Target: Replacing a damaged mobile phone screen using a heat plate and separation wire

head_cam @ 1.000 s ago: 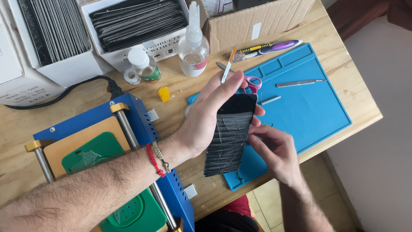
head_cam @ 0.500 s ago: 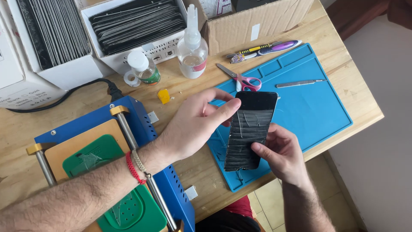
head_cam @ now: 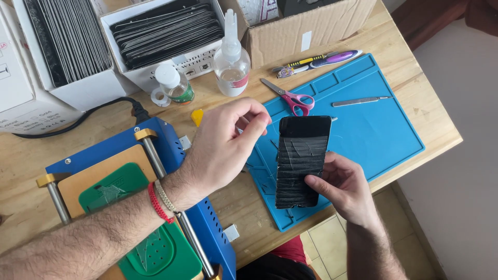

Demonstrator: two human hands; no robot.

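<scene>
Phone screen (head_cam: 301,162) now gripped by right hand (head_cam: 342,187) alone; left hand (head_cam: 223,148) lifted off, fingers seemingly pinched empty.

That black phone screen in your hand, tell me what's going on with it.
A person sits at a wooden table, working over a blue mat. The right hand holds a black phone screen by its lower edge, its surface streaked and cracked-looking. The left hand hovers just beside it with fingertips pinched together; whether they grip anything is too small to tell. Pink-handled scissors and a thin metal tool lie on the mat; a blue machine stands to the left.
</scene>
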